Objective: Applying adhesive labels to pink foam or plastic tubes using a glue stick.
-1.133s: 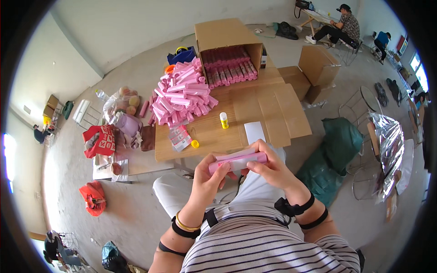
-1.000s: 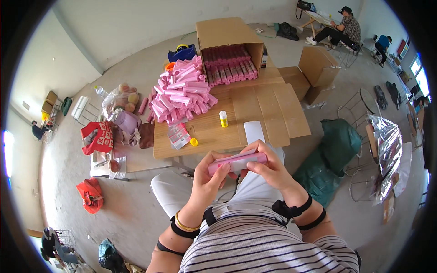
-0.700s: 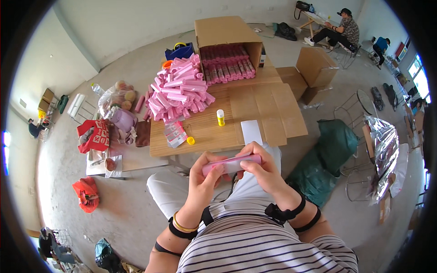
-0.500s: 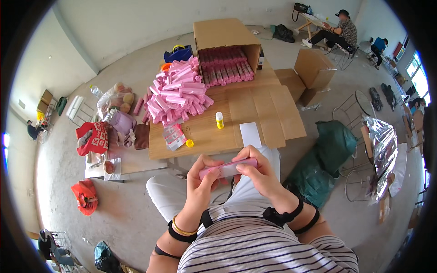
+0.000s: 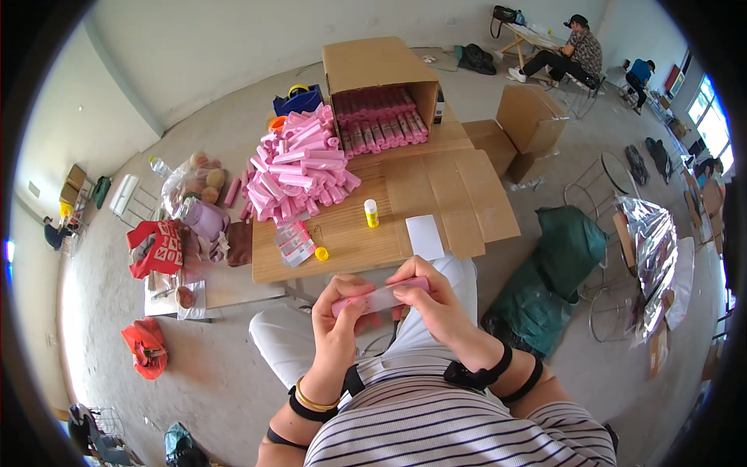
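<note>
Above my lap, a pink tube (image 5: pixel 379 299) lies crosswise between my two hands, with a pale label-like sheet around its middle. My left hand (image 5: pixel 334 311) is closed on its left end, thumb along the near side. The other end is gripped by my right hand (image 5: pixel 437 305), whose thumb presses on the sheet. Beyond them on the wooden table (image 5: pixel 350 253) stands an uncapped yellow glue stick (image 5: pixel 372 214); its yellow cap (image 5: pixel 321 254) lies closer to me. Printed clear-and-pink labels (image 5: pixel 296 244) rest left of the cap, and a white card (image 5: pixel 425 236) lies to the right.
A heap of pink tubes (image 5: pixel 299 167) covers the table's left side. Behind it, a cardboard box (image 5: pixel 372 62) on its side holds rows of labelled tubes. A blue tape dispenser (image 5: pixel 298 101) stands at the back. Green sacks (image 5: pixel 556 268) lie on the floor at right.
Both hands have shifted slightly left and down in the picture with the tube. My right thumb still presses the sheet. The whole scene has shifted a little as my head moved.
</note>
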A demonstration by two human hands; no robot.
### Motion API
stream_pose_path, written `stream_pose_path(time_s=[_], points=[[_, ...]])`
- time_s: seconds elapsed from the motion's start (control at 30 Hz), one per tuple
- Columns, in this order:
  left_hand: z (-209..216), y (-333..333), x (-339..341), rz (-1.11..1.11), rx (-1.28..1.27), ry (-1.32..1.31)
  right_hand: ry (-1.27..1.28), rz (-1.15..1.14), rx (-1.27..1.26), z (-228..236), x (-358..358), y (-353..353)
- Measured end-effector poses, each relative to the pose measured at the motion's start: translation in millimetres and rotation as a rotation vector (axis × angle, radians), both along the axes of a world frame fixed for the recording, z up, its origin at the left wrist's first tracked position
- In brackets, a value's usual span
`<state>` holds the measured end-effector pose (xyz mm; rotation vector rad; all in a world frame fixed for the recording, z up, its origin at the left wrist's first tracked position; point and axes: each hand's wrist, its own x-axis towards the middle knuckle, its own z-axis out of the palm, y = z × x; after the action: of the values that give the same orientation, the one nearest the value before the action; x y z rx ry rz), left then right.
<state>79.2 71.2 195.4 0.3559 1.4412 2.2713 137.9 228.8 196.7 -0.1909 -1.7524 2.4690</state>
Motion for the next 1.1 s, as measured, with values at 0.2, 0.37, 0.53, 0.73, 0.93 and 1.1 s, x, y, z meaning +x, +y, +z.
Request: stream_pose_path(time_s=[0.2,0.37,0.53,0.73,0.93,1.1], points=[[-1.8,2.3,-0.4,0.02,0.019,-0.067,0.039,-0.028,-0.051,-6.9,-1.1,-1.9],[-3.8,-1.4,-2.3,0.0,0.082,-0.1,0.109,0.018,0.039,1.3,2.7,-3.2],[-1.8,-4.7,-3.7,-0.025,0.096,-0.107,0.146,0.14,0.061,9.1,7.4,4.6],[9.7,-3.2,-1.0,-0.038,0.093,-0.119,0.248,0.181,0.064,1.1,7.2,8.0],[13.0,-5.6,-1.4,-0.05,0.082,-0.096,0.275,0.19,0.024,5.2,6.8,7.6],[18.0,-6.6,-2.9,-0.074,0.075,-0.083,0.301,0.182,0.004,4.4,6.8,6.4]])
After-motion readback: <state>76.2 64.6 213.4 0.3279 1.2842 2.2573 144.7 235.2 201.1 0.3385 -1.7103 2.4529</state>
